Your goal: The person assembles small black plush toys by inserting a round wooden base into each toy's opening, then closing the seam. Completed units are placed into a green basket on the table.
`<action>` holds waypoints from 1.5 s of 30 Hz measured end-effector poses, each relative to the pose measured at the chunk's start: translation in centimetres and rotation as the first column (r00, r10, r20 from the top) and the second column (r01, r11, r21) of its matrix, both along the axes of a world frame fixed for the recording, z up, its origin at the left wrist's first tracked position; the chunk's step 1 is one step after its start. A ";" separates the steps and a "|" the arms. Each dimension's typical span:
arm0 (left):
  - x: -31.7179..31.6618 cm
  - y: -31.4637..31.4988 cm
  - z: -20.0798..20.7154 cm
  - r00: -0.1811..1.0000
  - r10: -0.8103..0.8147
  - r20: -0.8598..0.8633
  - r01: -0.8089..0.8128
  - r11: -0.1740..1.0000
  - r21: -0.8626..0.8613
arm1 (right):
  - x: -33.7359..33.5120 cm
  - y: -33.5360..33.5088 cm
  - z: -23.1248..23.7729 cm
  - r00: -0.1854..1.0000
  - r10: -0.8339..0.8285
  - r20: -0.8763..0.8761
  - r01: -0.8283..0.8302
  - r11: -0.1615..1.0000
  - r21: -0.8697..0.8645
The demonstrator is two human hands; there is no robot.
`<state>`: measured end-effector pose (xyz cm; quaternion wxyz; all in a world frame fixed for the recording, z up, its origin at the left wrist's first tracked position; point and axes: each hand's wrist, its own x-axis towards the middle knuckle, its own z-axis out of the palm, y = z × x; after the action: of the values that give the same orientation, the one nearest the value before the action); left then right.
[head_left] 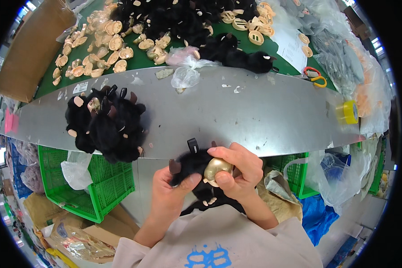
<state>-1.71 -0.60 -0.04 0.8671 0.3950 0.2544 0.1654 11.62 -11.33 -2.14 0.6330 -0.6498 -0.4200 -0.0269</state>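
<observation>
Just in front of my body, my left hand (168, 187) is closed around a small black plush toy (190, 166) with brown horns and a black loop tag. My right hand (242, 173) grips a shiny gold rounded piece (219, 167) with a beige edge and presses it against the plush. Its thumb lies on the lower side and the index finger reaches over the top onto the toy. Small beige bits show at the toy's lower end. How the gold piece meets the plush is hidden by my fingers.
A pile of black plush toys (111, 125) lies left on the grey metal table (219, 111). Beige plastic parts (114, 42) cover the green surface behind. Scissors (315, 77) and yellow tape (349, 111) are at right. Green crates (94, 185) stand below the edge.
</observation>
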 end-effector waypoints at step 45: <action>0.8 1.0 0.4 0.942 -0.286 0.177 0.191 0.888 0.417 | 0.6 -3.9 1.6 0.529 0.524 -0.667 -0.608 0.783 0.132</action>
<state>-0.92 0.43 0.35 0.8073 0.5675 0.0613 0.1500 12.22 -15.21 -0.49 0.6748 -0.4774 -0.3502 0.4406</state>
